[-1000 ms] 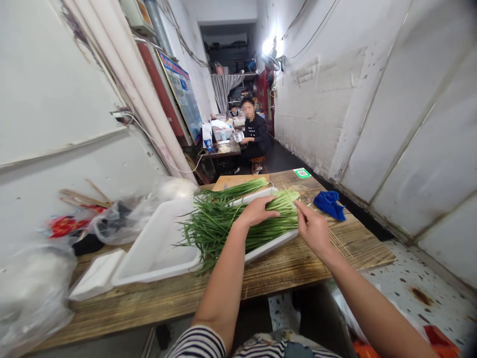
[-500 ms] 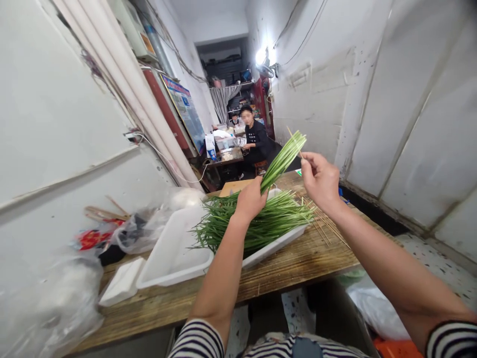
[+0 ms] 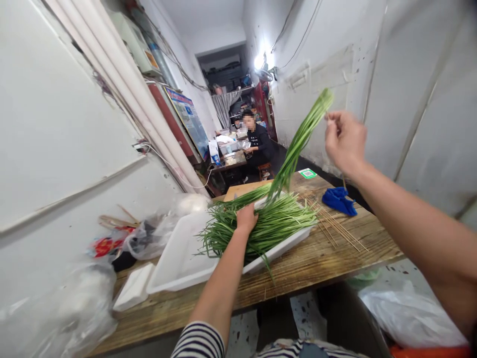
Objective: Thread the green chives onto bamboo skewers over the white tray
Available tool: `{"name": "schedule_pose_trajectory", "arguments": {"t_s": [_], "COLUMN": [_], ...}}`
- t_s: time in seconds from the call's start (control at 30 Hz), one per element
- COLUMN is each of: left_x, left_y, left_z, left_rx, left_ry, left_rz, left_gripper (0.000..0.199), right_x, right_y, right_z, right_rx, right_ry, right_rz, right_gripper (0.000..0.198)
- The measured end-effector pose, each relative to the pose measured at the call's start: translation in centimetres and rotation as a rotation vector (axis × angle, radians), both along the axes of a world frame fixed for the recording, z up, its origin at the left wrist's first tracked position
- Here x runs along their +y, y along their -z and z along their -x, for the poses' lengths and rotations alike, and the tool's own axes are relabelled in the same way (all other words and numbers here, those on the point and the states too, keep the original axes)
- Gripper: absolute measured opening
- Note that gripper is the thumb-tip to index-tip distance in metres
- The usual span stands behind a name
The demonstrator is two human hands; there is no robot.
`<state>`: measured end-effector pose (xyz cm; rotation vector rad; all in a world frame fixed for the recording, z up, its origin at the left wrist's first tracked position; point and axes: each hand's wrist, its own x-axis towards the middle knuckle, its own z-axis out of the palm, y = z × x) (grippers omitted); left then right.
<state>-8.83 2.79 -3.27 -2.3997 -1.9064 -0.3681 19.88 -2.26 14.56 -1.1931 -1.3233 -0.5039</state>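
My right hand (image 3: pixel 345 139) is raised and pinches the thin end of a wooden skewer, most of it hidden. A bunch of green chives (image 3: pixel 303 132) hangs from that skewer, pale stem ends up and leaf tips trailing down over the tray. My left hand (image 3: pixel 247 218) is low, its fingers curled into the leafy end of the chive pile (image 3: pixel 274 223); the fingertips are hidden among the leaves. That pile lies across the right side of a white plastic tray (image 3: pixel 179 278).
Loose wooden skewers (image 3: pixel 335 226) lie right of the tray, near a blue cloth (image 3: pixel 340 200) and a green-edged code card (image 3: pixel 307 173). A white block (image 3: pixel 134 288) and plastic bags (image 3: pixel 82 293) are at left. A person (image 3: pixel 257 141) sits at a table further back.
My right hand has moved up and right, lifting the skewered chives off the pile. My left hand has let go of that bunch and dropped onto the chives in the tray.
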Motion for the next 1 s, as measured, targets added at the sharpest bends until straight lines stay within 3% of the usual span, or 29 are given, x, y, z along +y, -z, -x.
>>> {"name": "schedule_pose_trajectory", "arguments": {"t_s": [0.17, 0.4, 0.5, 0.6, 0.7, 0.83, 0.9, 1.0], "left_x": [-0.3, -0.8, -1.4, -2.6, -4.2, -5.7, -5.8, -5.2], "left_y": [-1.3, -6.2, -9.2, -12.1, -14.6, -16.0, -15.4, -13.0], "left_z": [-0.2, 3.5, 5.1, 6.2, 6.8, 4.7, 2.0, -3.3], "left_rx": [0.107, 0.058, 0.001, -0.029, -0.068, -0.236, -0.327, -0.414], "left_ry": [0.025, 0.242, 0.302, 0.140, -0.016, 0.017, 0.110, 0.309], "left_rz": [0.023, 0.311, 0.309, 0.082, -0.229, -0.441, -0.393, -0.138], "left_gripper": [0.054, 0.097, 0.090, 0.070, 0.058, 0.049, 0.044, 0.043], "right_x": [-0.4, -1.7, -2.5, -3.4, -4.4, -5.6, -6.1, -6.7], "right_y": [-5.0, -7.6, -8.4, -8.1, -5.2, 3.3, 8.3, 14.4], "right_z": [0.4, 2.5, 3.7, 5.1, 6.2, 6.3, 5.8, 4.8], "right_rx": [-0.163, -0.272, -0.232, -0.080, 0.119, 0.335, 0.393, 0.421], "right_ry": [0.053, 0.002, -0.122, -0.279, -0.470, -0.548, -0.568, -0.560], "right_rz": [0.067, 0.087, 0.023, -0.029, 0.085, 0.252, 0.342, 0.430], "right_gripper": [0.020, 0.019, 0.017, 0.012, 0.012, 0.013, 0.019, 0.026]}}
